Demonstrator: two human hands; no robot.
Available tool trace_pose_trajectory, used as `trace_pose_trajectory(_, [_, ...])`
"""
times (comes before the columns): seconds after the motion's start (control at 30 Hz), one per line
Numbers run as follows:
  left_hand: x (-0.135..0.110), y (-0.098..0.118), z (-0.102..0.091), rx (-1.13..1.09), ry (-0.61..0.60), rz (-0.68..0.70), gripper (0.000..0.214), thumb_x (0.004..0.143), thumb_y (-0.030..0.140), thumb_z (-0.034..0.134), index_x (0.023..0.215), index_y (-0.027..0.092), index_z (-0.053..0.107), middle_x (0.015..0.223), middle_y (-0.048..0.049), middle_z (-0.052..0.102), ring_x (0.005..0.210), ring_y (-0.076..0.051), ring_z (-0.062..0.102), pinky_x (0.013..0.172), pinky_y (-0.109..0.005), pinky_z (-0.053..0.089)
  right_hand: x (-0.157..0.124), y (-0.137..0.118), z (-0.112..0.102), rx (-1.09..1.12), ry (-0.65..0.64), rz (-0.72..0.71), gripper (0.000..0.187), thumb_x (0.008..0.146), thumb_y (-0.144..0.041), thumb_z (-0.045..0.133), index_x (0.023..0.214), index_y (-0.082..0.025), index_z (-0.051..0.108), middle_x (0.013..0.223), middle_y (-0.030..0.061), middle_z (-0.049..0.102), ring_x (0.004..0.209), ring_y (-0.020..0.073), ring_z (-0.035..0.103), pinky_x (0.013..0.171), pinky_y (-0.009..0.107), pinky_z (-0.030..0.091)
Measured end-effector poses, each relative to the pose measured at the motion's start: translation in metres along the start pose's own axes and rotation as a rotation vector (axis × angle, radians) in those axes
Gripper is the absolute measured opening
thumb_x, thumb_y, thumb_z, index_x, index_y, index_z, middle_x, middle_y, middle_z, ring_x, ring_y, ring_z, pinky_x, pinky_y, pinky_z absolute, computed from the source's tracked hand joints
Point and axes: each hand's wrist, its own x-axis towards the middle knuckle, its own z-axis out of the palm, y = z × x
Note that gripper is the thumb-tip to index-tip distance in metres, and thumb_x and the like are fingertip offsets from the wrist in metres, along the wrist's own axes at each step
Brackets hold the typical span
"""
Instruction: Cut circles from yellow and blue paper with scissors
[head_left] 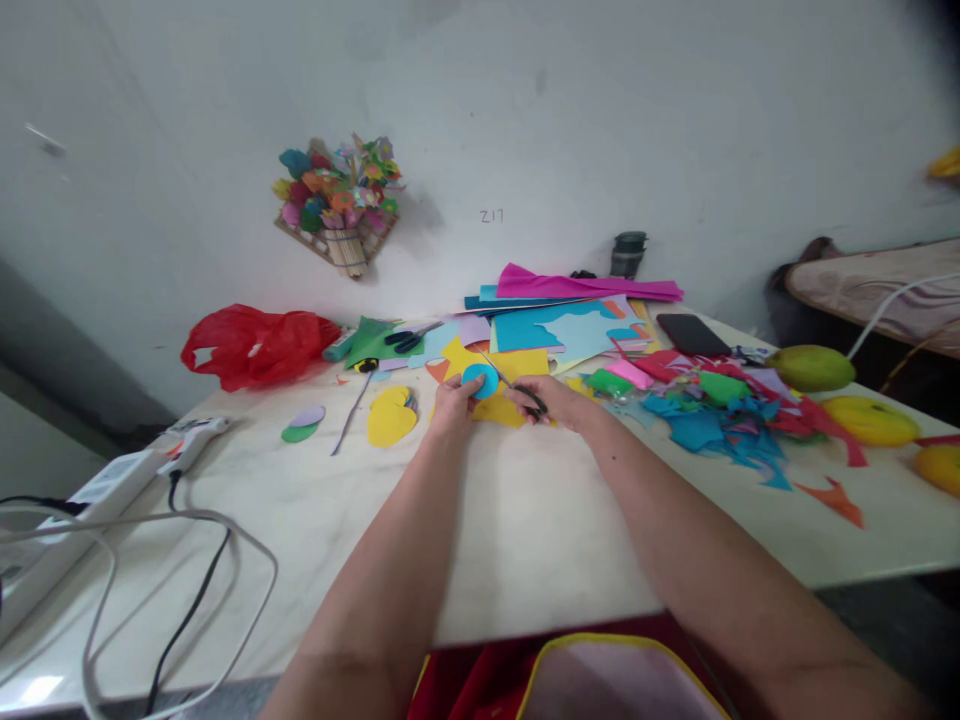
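The only writing you can make out is a short mark on the wall point(540, 130), reading as "Z17" or "217"; any print on the dark phone point(691, 335) or the white power strip point(97, 488) is too small to read. Your left hand point(457, 397) pinches a round blue paper piece point(481, 380) between thumb and fingers, the disc standing out past the fingertips toward your right. Your right hand point(553, 397) is closed around the dark handles of the scissors point(538, 407), whose blades point away from you and to the left, just beside the disc's right edge; you cannot tell whether they touch it. Yellow paper point(534, 362) lies behind and beneath both hands, and yellow cut pieces point(391, 420) rest left of your left hand.
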Motion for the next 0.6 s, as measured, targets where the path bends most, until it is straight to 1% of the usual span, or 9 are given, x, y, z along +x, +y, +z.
trace_pose_trajectory(0.13, [0.0001, 0.0004, -0.0005, 0.001, -0.015, -0.006, 0.033, 0.047, 0.025, 0.093, 0.061, 0.015, 0.064, 0.061, 0.0005, 0.063, 0.059, -0.011, 0.058, 0.063, -0.025, 0.049, 0.0021, 0.0035, -0.0011, 0.006, -0.016, -0.008, 0.035, 0.07, -0.044, 0.077, 0.068, -0.019, 0.053, 0.051, -0.0034, 0.053, 0.04, 0.0078, 0.046, 0.035, 0.02, 0.022])
trace_pose_trajectory(0.23, [0.0001, 0.0009, -0.0007, -0.002, -0.019, -0.008, 0.034, 0.046, 0.025, 0.093, 0.06, 0.015, 0.064, 0.061, 0.0003, 0.063, 0.06, -0.012, 0.059, 0.065, -0.026, 0.05, 0.0023, 0.0028, -0.0001, 0.004, 0.005, 0.004, 0.034, 0.069, -0.042, 0.078, 0.068, -0.018, 0.053, 0.05, -0.0045, 0.051, 0.038, 0.007, 0.043, 0.035, 0.02, 0.021])
trace_pose_trajectory(0.33, [0.0003, 0.0004, -0.0011, -0.003, -0.02, -0.002, 0.032, 0.048, 0.026, 0.092, 0.061, 0.015, 0.064, 0.062, 0.0002, 0.063, 0.061, -0.011, 0.059, 0.065, -0.025, 0.051, 0.0023, 0.0014, 0.0012, -0.008, 0.024, 0.008, 0.034, 0.068, -0.041, 0.079, 0.068, -0.018, 0.053, 0.049, -0.005, 0.05, 0.038, 0.0068, 0.042, 0.035, 0.021, 0.02])
trace_pose_trajectory(0.43, [0.0008, -0.0009, -0.0022, 0.006, -0.026, 0.002, 0.032, 0.05, 0.026, 0.092, 0.061, 0.015, 0.064, 0.062, 0.0002, 0.063, 0.06, -0.011, 0.058, 0.064, -0.025, 0.05, 0.0017, -0.0004, 0.0022, 0.004, 0.019, 0.004, 0.036, 0.067, -0.042, 0.079, 0.066, -0.019, 0.052, 0.049, -0.0058, 0.049, 0.037, 0.0063, 0.041, 0.036, 0.021, 0.022])
trace_pose_trajectory(0.6, [0.0003, -0.0011, -0.0036, 0.006, -0.027, 0.008, 0.036, 0.05, 0.028, 0.092, 0.057, 0.017, 0.059, 0.06, 0.0019, 0.06, 0.059, -0.011, 0.056, 0.062, -0.025, 0.049, -0.0007, -0.0045, 0.0038, 0.029, 0.012, 0.001, 0.036, 0.067, -0.041, 0.08, 0.065, -0.019, 0.051, 0.047, -0.0072, 0.046, 0.036, 0.006, 0.038, 0.036, 0.022, 0.024])
